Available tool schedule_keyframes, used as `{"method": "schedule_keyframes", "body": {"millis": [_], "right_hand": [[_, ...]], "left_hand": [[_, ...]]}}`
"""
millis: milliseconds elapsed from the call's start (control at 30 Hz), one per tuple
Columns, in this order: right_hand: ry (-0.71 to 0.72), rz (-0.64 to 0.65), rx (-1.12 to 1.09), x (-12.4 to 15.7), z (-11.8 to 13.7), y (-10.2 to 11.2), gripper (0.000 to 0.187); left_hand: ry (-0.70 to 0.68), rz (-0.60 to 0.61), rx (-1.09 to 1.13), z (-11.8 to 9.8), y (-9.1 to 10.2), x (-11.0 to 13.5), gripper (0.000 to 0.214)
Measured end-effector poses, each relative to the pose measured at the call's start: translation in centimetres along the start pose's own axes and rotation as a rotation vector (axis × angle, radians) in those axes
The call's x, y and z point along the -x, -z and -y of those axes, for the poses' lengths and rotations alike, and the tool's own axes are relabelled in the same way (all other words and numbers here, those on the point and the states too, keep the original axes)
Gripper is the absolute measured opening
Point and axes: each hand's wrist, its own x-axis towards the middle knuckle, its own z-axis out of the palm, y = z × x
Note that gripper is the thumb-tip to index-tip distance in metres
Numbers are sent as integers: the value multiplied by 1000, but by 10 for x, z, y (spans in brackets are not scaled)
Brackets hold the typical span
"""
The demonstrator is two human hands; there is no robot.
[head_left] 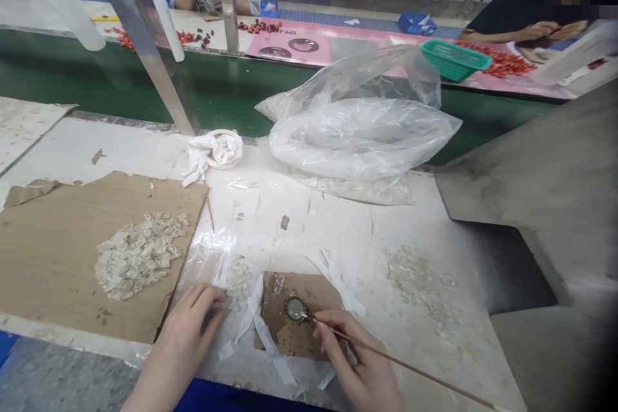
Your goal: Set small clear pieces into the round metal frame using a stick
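Note:
My right hand pinches a long wooden cotton swab. Its white tip reaches into a small dark bottle cap with a crimped rim and pale contents. Under the cap lies a small piece of brown cardboard, held by white tape strips. One clear plastic piece rests on that cardboard, above the cap. My left hand is at the table, fingers bent with a gap to the thumb, and nothing shows in it. Beside its fingertips are several small clear pieces.
A larger cardboard sheet bears a heap of clear pieces. More pieces lie at right. Behind are a plastic bag and a round tub with white cloth. A metal post slants at left; people sit across.

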Motion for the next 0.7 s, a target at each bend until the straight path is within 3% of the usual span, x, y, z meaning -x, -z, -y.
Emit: {"method": "schedule_keyframes", "body": {"millis": [167,300,433,533,633,700], "right_hand": [[107,129,165,-5,-8,1,15],[139,215,186,-7,-1,5,17],[121,205,158,-11,3,7,18],[122,222,116,-14,2,5,17],[92,184,77,-14,3,5,19],[55,90,3,-10,11,6,22]], "left_hand": [[123,-39,60,3,6,1,15],[219,-98,424,-15,11,2,17],[227,-59,765,-41,11,-4,21],[203,-11,887,-58,10,-9,26],[201,-68,948,-74,6,-11,26],[199,-112,1006,-84,4,-11,27]]}}
